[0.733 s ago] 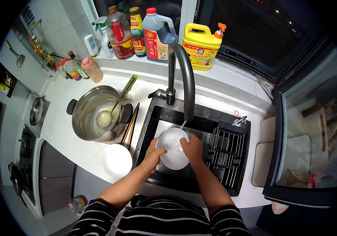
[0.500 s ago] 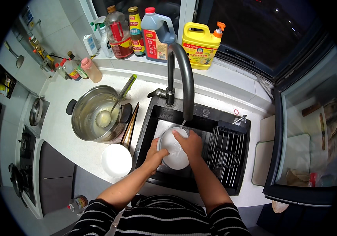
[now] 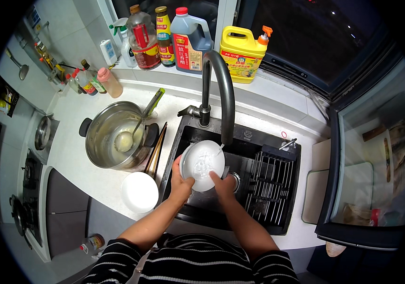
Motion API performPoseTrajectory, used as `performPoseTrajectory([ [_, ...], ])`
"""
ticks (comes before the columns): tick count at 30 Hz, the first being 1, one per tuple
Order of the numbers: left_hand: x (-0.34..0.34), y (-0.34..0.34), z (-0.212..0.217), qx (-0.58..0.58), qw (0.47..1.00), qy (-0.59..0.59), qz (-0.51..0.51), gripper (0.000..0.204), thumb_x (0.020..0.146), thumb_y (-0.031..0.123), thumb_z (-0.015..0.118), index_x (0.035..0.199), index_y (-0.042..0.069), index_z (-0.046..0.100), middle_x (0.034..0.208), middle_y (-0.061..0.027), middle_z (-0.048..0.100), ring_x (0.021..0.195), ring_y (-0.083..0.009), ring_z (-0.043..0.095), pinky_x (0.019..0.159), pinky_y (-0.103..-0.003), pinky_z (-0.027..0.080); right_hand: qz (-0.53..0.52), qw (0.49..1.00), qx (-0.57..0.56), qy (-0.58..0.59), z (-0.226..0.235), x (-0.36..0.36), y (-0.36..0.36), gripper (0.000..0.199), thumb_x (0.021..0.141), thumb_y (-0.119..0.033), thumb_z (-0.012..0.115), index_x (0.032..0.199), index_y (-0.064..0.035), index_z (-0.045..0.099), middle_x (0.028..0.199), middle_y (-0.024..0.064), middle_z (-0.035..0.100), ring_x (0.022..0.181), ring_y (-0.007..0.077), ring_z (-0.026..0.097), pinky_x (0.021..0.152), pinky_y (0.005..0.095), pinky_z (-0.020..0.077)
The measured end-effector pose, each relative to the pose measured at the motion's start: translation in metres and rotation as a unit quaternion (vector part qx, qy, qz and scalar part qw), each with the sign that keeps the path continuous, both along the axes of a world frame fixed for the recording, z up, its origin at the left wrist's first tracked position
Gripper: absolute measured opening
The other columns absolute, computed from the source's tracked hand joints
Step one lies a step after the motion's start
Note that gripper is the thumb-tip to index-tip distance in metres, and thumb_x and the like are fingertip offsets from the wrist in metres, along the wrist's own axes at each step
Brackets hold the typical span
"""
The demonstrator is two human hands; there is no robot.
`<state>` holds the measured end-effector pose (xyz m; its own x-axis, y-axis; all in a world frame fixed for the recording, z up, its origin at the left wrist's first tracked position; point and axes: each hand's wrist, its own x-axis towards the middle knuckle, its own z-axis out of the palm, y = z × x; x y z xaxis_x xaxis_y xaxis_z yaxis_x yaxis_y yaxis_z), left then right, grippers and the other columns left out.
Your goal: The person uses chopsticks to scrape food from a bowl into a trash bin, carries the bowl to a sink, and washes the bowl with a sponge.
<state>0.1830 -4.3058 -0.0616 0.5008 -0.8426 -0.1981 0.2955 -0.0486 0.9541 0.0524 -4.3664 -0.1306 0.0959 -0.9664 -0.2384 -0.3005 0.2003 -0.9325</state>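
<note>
A white bowl is held over the black sink under the faucet. A thin stream of water runs into it, and bubbly water shows inside. My left hand is closed on the bowl's left rim, thumb at the near edge. My right hand grips the near right rim with the thumb inside. Left of the sink, a second white bowl stands on the counter. Behind it is a steel pot with a ladle in it, and chopsticks lie beside the pot.
A metal drying rack fills the sink's right part. On the window ledge stand several bottles and a yellow jug with an orange pump. An open window sash juts in at the right. Small bottles, including a pink-capped one, stand far left.
The bowl has moved left and slightly away from me, and its inside now faces up with water in it. My right hand has slid from its far side to its near right rim.
</note>
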Motion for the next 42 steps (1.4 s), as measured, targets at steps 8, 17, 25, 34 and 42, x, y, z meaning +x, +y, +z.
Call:
performPoseTrajectory([
  [8, 0.006, -0.003, -0.015, 0.145, 0.981, 0.123, 0.039, 0.052, 0.074, -0.009, 0.044, 0.125, 0.001, 0.040, 0.112, -0.0153, 0.052, 0.103, -0.0247, 0.053, 0.087, -0.033, 0.043, 0.021, 0.952, -0.247, 0.177, 0.047, -0.022, -0.034, 0.028, 0.085, -0.027, 0.060, 0.085, 0.0012, 0.063, 0.063, 0.0148, 0.059, 0.059, 0.0338, 0.058, 0.059, 0.0368, 0.0467],
  [17, 0.006, -0.026, -0.078, 0.263, 0.947, 0.163, 0.089, 0.020, 0.085, 0.016, 0.060, 0.100, 0.003, 0.058, 0.071, -0.0088, 0.060, 0.045, -0.0155, 0.051, 0.031, -0.028, 0.032, 0.242, 0.747, -0.522, 0.333, 0.057, -0.007, -0.008, 0.035, 0.070, -0.015, 0.058, 0.104, -0.0058, 0.061, 0.109, 0.0106, 0.058, 0.103, 0.0313, 0.053, 0.094, 0.0538, 0.0333],
  [25, 0.017, -0.039, -0.058, 0.331, 0.935, 0.103, -0.074, 0.032, 0.081, 0.020, 0.061, 0.099, -0.005, 0.056, 0.080, -0.0144, 0.061, 0.058, -0.0224, 0.061, 0.041, -0.032, 0.048, 0.496, 0.634, -0.461, 0.373, 0.046, -0.021, -0.010, 0.020, 0.069, -0.028, 0.064, 0.080, -0.0107, 0.064, 0.072, 0.0048, 0.062, 0.071, 0.0216, 0.060, 0.095, 0.0550, 0.0329],
  [34, 0.030, -0.062, -0.045, 0.256, 0.892, 0.233, -0.291, 0.043, 0.084, 0.031, 0.053, 0.114, 0.000, 0.052, 0.102, -0.0129, 0.061, 0.088, -0.0224, 0.062, 0.072, -0.038, 0.054, 0.467, 0.834, -0.084, 0.283, 0.104, -0.034, -0.052, 0.029, 0.079, -0.034, 0.065, 0.076, -0.0056, 0.063, 0.076, 0.0098, 0.065, 0.070, 0.0282, 0.063, 0.075, 0.0383, 0.0474],
  [42, 0.072, -0.014, -0.022, 0.116, 0.868, 0.326, -0.356, 0.040, 0.087, 0.021, 0.059, 0.120, 0.001, 0.049, 0.113, -0.0106, 0.059, 0.101, -0.0214, 0.059, 0.087, -0.036, 0.048, 0.079, 0.930, 0.283, -0.222, 0.030, -0.033, -0.040, 0.042, 0.082, -0.042, 0.064, 0.098, -0.0025, 0.059, 0.087, 0.0068, 0.062, 0.076, 0.0162, 0.059, 0.066, 0.0306, 0.0481],
])
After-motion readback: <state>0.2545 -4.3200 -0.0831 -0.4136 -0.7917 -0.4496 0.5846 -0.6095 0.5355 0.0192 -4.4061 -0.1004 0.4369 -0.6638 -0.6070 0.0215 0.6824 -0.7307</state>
